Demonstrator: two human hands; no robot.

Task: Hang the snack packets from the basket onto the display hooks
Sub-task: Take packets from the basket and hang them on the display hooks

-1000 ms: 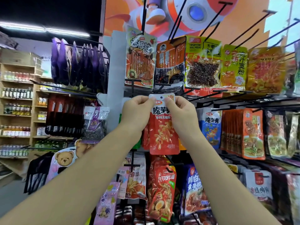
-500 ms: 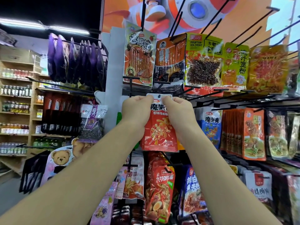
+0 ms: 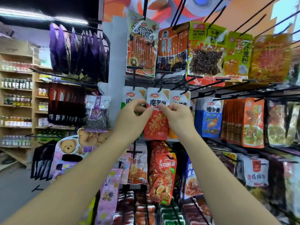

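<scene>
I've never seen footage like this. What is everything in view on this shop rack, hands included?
held packet: one, red with white top, middle row, top on a hook
matching packets: two, same white tops, one on each side of it
blue packet: one front showing, blue and white, to their right
orange packets: a stack, orange, further right
top-row packets: five fronts, orange, yellow, green, upper row
purple packets: several, purple, upper left
teddy-bear packets: a few, pastel, lower left
bottle shelves: several tiers, wooden, far left
display hooks: many, black, sticking out along every row
left hand: one, pinching the held packet's left side
right hand: one, pinching its right side
</scene>
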